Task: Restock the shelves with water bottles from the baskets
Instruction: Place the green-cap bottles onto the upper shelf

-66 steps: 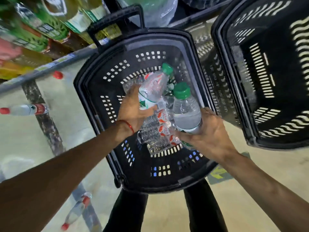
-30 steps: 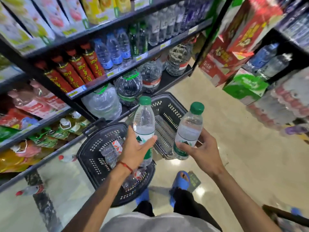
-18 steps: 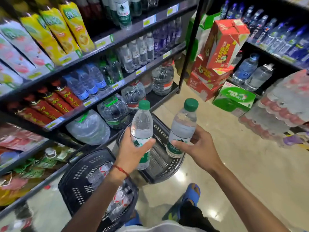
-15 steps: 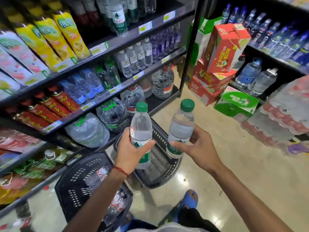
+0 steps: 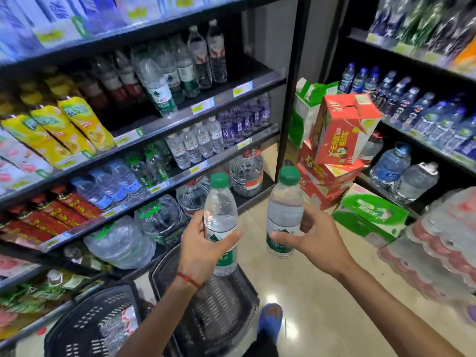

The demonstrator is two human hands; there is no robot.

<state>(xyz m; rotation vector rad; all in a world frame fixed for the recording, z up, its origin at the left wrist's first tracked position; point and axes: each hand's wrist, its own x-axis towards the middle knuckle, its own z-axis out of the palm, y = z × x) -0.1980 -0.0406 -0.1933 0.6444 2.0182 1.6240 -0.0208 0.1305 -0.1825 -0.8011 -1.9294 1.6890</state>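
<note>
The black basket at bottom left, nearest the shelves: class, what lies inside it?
Inside the black basket lie clear water bottles with red-and-white labels. Their number cannot be told: they blur together, the left forearm crosses the basket's right edge, and its lower part runs out of frame.

Stacked red cartons (image 5: 342, 130) beside green carton (image 5: 371, 215)

Up-left of the left hand (image 5: 203, 248) gripping the left bottle (image 5: 220, 215), black shelves (image 5: 159, 128) carry rows of small bottles (image 5: 195, 148), with big jugs (image 5: 247, 173) on the lowest board. Below that grip two baskets (image 5: 219, 313) sit on the glossy floor (image 5: 322, 292); beyond the right hand (image 5: 316, 240) holding the right bottle (image 5: 284, 210), red cartons (image 5: 340, 130) are stacked.
</note>
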